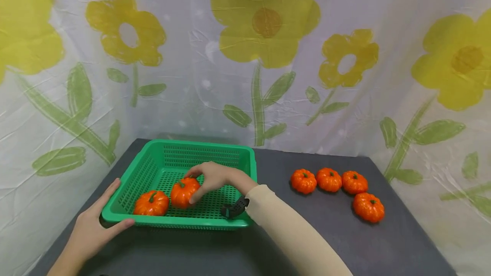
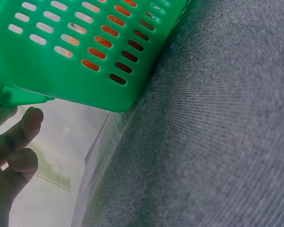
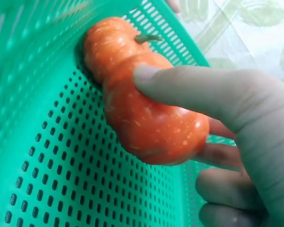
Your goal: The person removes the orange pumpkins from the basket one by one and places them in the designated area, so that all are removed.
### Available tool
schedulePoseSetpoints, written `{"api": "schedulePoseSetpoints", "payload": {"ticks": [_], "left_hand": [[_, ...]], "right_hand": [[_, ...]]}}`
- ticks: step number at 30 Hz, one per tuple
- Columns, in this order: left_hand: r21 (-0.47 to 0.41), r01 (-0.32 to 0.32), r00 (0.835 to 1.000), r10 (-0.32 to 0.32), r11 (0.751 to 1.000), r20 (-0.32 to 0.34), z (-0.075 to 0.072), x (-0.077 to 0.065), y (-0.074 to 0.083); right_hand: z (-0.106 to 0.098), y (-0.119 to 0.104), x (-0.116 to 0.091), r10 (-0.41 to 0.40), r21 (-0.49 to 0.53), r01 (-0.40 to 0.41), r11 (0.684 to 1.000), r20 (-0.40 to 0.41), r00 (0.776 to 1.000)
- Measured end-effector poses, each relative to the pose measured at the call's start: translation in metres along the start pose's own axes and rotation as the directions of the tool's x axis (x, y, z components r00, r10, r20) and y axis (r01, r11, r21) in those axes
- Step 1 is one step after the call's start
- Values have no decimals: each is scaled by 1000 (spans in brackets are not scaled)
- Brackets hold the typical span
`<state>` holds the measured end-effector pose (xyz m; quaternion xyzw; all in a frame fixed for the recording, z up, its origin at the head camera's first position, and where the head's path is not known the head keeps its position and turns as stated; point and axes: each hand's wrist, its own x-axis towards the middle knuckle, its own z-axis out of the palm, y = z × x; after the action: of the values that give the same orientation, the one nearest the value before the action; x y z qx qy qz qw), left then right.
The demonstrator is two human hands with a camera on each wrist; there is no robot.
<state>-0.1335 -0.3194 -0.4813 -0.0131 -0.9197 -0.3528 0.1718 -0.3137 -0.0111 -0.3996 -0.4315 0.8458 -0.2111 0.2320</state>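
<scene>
Orange pumpkin [image 1: 184, 193] — pinched in my right hand [image 1: 212, 177]
It's inside the green basket [image 1: 192, 222], another pumpkin [image 1: 151, 203] at the basket's eight o'clock — my left hand [image 1: 90, 228] spread at that same corner.

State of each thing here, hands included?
Green basket: upright on table
Gripped pumpkin: inside basket, stem up
Other basket pumpkin: sitting inside, stem up
Four loose pumpkins: on table, right of basket
Right hand: holding gripped pumpkin
Left hand: spread at basket's near-left corner
</scene>
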Motion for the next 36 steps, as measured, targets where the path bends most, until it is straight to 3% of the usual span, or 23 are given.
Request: {"api": "schedulePoseSetpoints", "payload": {"ticks": [9,17,27,32,36], "left_hand": [[2,16,1000,-16,1000,-5,1,-2,-3],[3,21,1000,-21,1000,-3,1,-3,-3],[14,1,1000,0,1000,-9,1,0,-1],[8,6,1000,-6,1000,0,2,0,-2],[11,18,1000,-18,1000,17,2,0,-2]], "right_hand": [[-4,1,-19,-9,23,11,1000,-97,995],[-1,-2,-41,1,81,17,997,-218,976],[6,-11,-76,50,135,14,991,-455,889],[5,-16,-96,57,166,36,985,-524,850],[5,-19,-114,58,186,54,981,-547,835]]}}
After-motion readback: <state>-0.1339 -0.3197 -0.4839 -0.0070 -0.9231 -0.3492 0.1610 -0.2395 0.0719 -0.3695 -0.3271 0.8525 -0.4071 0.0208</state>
